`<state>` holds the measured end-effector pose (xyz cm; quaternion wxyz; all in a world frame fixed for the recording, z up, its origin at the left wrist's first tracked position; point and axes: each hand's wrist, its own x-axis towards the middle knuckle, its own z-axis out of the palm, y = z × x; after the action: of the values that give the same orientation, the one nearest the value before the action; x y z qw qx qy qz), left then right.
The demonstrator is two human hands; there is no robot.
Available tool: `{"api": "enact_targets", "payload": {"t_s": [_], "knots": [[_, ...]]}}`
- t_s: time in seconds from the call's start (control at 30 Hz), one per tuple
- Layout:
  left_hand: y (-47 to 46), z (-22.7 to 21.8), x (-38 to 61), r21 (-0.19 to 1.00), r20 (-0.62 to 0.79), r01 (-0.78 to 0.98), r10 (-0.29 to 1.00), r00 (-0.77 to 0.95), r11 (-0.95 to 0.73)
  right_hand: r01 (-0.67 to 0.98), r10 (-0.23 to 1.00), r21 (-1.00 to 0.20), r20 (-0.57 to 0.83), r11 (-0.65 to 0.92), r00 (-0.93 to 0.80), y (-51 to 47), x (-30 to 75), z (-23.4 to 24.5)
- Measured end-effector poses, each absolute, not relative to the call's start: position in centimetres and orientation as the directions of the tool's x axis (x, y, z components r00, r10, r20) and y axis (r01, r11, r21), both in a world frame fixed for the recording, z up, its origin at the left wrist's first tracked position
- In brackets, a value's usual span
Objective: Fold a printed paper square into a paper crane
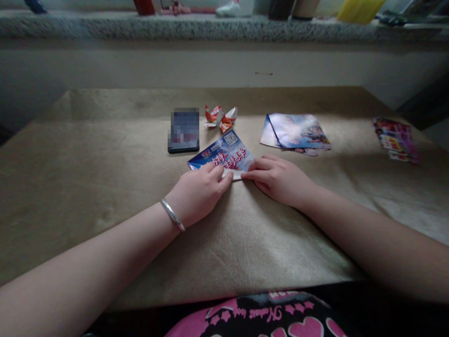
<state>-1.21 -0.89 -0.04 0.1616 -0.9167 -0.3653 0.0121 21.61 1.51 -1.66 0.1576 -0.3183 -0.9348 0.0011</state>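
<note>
A blue printed paper sheet [233, 157] with red-and-white lettering and a QR code lies on the table in front of me, its near edge folded up into a narrow white strip. My left hand [201, 189], with a silver bangle on the wrist, presses on the sheet's lower left part, fingers curled on the fold. At the right end of the same fold, my right hand [277, 178] pinches the paper's corner between thumb and fingers. Just beyond the sheet sits a small folded orange-and-white paper piece [221, 118].
Left of the folded piece lies a dark, partly pixelated flat object [184, 131]. A stack of printed sheets [301, 131] is to the right, and red-pink printed papers [396, 140] lie farther right. Beyond the brown-covered table [105, 187], a granite sill [210, 29] holds several items.
</note>
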Motion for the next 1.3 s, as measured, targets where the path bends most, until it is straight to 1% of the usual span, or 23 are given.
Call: {"api": "enact_targets", "payload": {"t_s": [0.23,0.37,0.47,0.53,0.63,0.73,0.8,0.83,0.9,0.93,1.03,1.13,1.3], "knots": [[-0.7,-0.5,-1.4,-0.291,0.13,0.653,0.648,0.751,-0.699,0.609,0.603,-0.079,0.294,0.789,-0.742,1.3,21.5,-1.6],[-0.4,-0.6,-1.5,-0.251,0.146,0.651,0.637,0.757,-0.716,0.621,0.619,-0.102,0.302,0.777,-0.725,1.5,21.7,-1.6],[-0.3,-0.7,-1.4,-0.197,0.171,0.647,0.624,0.762,-0.737,0.625,0.641,-0.161,0.301,0.764,-0.706,1.9,22.3,-1.6],[-0.3,-0.7,-1.3,-0.166,0.181,0.662,0.637,0.749,-0.731,0.599,0.645,-0.24,0.292,0.764,-0.706,2.2,22.9,-1.5],[-0.4,-0.6,-1.2,-0.123,0.17,0.664,0.644,0.746,-0.738,0.602,0.686,-0.331,0.296,0.727,-0.665,2.5,23.8,-1.1],[-0.4,-0.7,-1.3,-0.104,0.18,0.645,0.623,0.761,-0.757,0.666,0.755,-0.358,0.366,0.654,-0.544,2.7,24.3,-0.6],[-0.4,-0.7,-1.3,-0.112,0.187,0.637,0.613,0.768,-0.763,0.689,0.775,-0.367,0.401,0.625,-0.488,2.6,24.2,-0.4],[-0.4,-0.7,-1.3,-0.118,0.184,0.635,0.611,0.77,-0.764,0.678,0.765,-0.367,0.408,0.637,-0.499,2.5,24.1,-0.4],[-0.4,-0.8,-1.3,-0.13,0.175,0.632,0.61,0.773,-0.764,0.607,0.7,-0.351,0.408,0.713,-0.586,2.2,23.6,-0.6],[-0.4,-0.8,-1.2,-0.134,0.17,0.633,0.611,0.773,-0.763,0.566,0.655,-0.331,0.383,0.755,-0.651,2.1,23.3,-0.8],[-0.4,-0.7,-1.1,-0.145,0.163,0.632,0.612,0.774,-0.761,0.534,0.584,-0.236,0.335,0.812,-0.74,1.7,22.5,-1.3],[-0.5,-0.5,-0.9,-0.156,0.156,0.626,0.606,0.78,-0.764,0.534,0.557,-0.16,0.299,0.83,-0.775,1.7,22.2,-1.6],[-0.7,-0.1,-1.0,-0.157,0.131,0.609,0.595,0.793,-0.778,0.527,0.537,-0.119,0.299,0.841,-0.789,1.7,22.2,-1.4]]}}
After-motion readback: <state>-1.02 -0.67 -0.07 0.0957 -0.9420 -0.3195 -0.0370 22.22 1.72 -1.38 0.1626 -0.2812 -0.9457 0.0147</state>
